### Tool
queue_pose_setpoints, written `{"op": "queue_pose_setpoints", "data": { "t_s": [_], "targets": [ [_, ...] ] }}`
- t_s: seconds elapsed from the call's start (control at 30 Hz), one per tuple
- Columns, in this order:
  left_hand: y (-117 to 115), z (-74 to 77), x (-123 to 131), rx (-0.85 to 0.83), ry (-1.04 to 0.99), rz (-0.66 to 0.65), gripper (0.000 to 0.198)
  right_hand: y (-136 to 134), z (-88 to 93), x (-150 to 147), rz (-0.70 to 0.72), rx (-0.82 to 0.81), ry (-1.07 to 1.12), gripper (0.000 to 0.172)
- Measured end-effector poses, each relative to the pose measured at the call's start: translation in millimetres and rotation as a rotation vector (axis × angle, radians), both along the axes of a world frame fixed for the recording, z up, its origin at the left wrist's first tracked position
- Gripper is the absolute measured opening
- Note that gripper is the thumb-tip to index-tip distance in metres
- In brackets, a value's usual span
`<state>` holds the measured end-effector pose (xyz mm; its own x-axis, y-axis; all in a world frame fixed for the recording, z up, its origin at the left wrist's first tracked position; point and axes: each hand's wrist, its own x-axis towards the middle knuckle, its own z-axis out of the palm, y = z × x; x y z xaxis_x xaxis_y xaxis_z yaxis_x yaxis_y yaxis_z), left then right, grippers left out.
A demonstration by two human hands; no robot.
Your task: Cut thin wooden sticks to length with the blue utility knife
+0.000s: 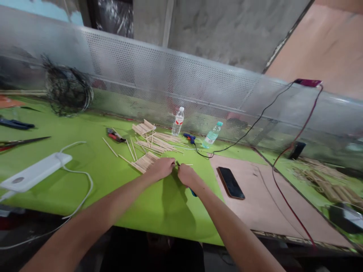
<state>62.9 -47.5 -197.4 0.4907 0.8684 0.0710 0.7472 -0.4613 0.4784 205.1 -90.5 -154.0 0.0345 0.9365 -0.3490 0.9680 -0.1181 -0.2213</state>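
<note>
My left hand (165, 168) is closed, pinching what looks like a thin wooden stick (189, 164), whose pale end shows past my other hand. Close beside it, my right hand (187, 176) is wrapped round a blue-handled hand tool (193, 192). The tool's dark tip sits between the two hands; its exact kind is hidden by my fingers. Partly behind my left forearm lies a flat panel of sticks (144, 162) set side by side. Farther back are loose wooden sticks (163, 142) and a second stick structure (144, 127) with raised edges.
Red-handled pliers (115, 135) lie left of the sticks. A clear bottle (178, 121), a blue glue gun (190, 138) and a green-capped bottle (212, 135) are along the mesh screen (159, 83). A phone (230, 183) lies right; a white power strip (35, 172) lies left.
</note>
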Motion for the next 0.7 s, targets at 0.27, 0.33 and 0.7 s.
{"op": "queue_pose_setpoints", "data": {
  "t_s": [0.27,0.33,0.7],
  "targets": [
    [7.2,2.5,-12.2,0.038,0.076,0.076,0.028,17.9,-4.7,-17.6,0.056,0.065,-0.013,0.027],
    [10.7,0.7,-6.3,0.047,0.107,0.073,0.026,18.9,-2.8,-10.5,0.087,0.075,-0.037,0.025],
    [12.9,-7.2,-1.4,0.034,0.203,0.009,0.028,28.8,7.1,13.4,0.286,0.059,-0.119,0.037]
  ]
}}
